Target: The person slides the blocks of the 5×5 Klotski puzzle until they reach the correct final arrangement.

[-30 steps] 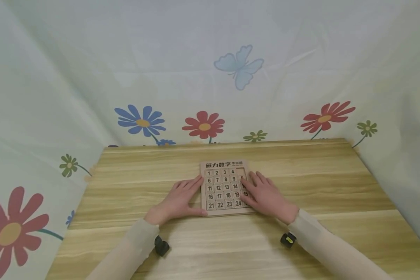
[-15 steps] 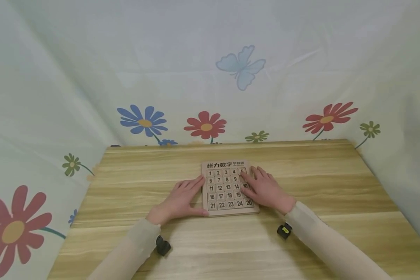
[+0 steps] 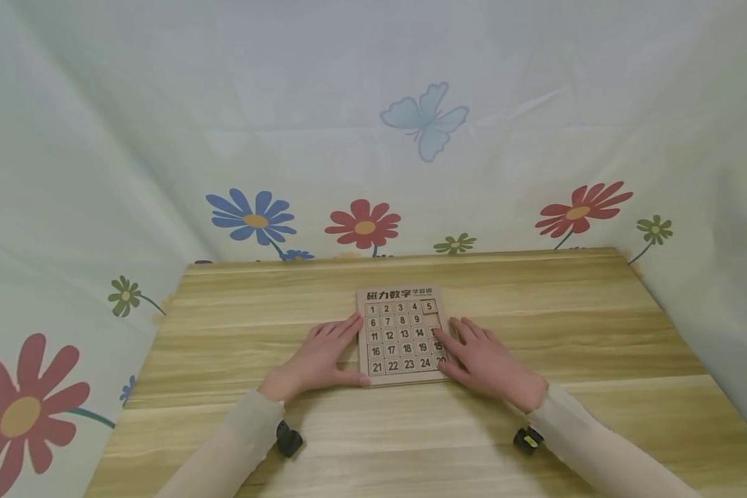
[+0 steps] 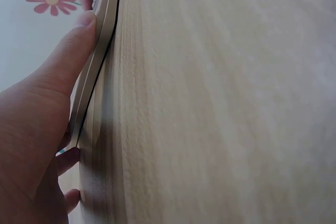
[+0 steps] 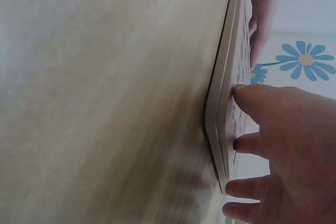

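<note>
A wooden sliding number puzzle (image 3: 404, 379) lies flat on the table in the head view. Its tiles sit in rows; tile 5 (image 3: 429, 306) fills the top right corner, with a gap just below it. My left hand (image 3: 314, 356) steadies the left side, thumb on the near left corner and straight fingers along the edge. From the right, my right hand (image 3: 488, 356) touches the right-hand column with a fingertip on the third-row tile, whose number is partly covered. Its thumb is by tile 20. In the right wrist view, the fingers spread over the board's edge (image 5: 223, 103).
The wood-grain table (image 3: 274, 290) extends around the puzzle on all sides. Behind it and to the sides hangs a pale cloth (image 3: 324, 90) printed with flowers and a butterfly. Small black devices (image 3: 288, 439) are strapped at both wrists.
Tile 5 slid up from the second row into the top right corner, so the gap now lies below it. My right hand then drew back toward me, onto the third-row tile. The left hand stayed.
</note>
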`<move>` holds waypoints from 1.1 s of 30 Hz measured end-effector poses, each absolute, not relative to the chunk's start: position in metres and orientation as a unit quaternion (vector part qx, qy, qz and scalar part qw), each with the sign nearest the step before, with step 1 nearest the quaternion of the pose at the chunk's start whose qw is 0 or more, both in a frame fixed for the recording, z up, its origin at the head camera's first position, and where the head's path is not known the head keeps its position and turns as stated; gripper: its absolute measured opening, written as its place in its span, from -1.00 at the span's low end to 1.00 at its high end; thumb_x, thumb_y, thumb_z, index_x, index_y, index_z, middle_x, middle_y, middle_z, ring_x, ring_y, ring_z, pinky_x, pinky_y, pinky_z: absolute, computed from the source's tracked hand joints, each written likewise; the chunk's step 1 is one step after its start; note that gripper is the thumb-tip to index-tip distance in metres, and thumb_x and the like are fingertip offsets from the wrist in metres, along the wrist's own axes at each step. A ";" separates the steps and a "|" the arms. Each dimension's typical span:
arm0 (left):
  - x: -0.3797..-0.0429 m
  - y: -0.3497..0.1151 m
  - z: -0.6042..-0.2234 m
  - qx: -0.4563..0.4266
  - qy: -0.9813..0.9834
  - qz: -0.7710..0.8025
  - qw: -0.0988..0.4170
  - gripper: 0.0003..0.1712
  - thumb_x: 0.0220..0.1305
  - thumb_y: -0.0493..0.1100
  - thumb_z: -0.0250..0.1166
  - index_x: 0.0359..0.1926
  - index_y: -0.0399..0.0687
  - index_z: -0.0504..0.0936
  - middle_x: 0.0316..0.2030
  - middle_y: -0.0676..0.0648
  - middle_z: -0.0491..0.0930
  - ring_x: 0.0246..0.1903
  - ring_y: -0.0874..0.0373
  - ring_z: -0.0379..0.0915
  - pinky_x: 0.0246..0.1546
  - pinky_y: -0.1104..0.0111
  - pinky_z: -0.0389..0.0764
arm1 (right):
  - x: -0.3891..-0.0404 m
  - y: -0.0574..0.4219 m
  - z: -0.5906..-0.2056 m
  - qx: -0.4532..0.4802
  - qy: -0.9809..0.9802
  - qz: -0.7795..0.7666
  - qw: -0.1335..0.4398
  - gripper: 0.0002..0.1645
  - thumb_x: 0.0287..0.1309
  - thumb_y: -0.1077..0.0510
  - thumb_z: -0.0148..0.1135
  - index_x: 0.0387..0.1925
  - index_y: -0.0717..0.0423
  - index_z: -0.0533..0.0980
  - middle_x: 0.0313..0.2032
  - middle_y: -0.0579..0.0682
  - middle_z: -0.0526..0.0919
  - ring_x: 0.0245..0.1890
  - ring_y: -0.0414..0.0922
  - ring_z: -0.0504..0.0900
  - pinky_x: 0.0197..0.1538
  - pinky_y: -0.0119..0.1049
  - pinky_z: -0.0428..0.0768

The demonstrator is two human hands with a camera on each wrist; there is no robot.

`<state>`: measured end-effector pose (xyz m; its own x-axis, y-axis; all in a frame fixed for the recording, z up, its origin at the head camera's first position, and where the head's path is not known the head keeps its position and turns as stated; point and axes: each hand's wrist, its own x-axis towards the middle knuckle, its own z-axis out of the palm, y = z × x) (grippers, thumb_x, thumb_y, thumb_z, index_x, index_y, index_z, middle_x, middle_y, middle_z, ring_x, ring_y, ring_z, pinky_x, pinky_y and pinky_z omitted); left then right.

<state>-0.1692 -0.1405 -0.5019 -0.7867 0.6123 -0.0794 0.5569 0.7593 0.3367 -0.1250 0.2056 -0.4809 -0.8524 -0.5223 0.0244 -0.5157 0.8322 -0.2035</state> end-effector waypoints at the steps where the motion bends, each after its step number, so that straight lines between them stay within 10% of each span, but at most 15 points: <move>1: -0.169 -0.141 -0.501 0.314 0.933 0.150 0.093 0.39 0.10 0.61 0.32 0.67 -0.11 0.03 0.65 -0.10 -0.01 0.56 -0.15 0.06 0.49 -0.14 0.09 | -0.125 0.206 -0.481 -0.270 0.957 -0.104 0.018 -0.20 0.48 -0.21 0.17 0.54 0.10 0.32 0.47 0.43 0.29 0.46 0.41 0.26 0.40 0.37 0.29; 33: -0.168 -0.139 -0.500 0.306 0.935 0.148 0.105 0.40 0.10 0.60 0.33 0.68 -0.06 -0.03 0.67 -0.07 -0.06 0.57 -0.13 0.02 0.51 -0.12 0.04 | -0.115 0.217 -0.480 -0.290 0.948 -0.130 0.016 -0.26 0.46 -0.17 0.21 0.51 0.05 0.39 0.47 0.44 0.28 0.45 0.39 0.30 0.39 0.38 0.29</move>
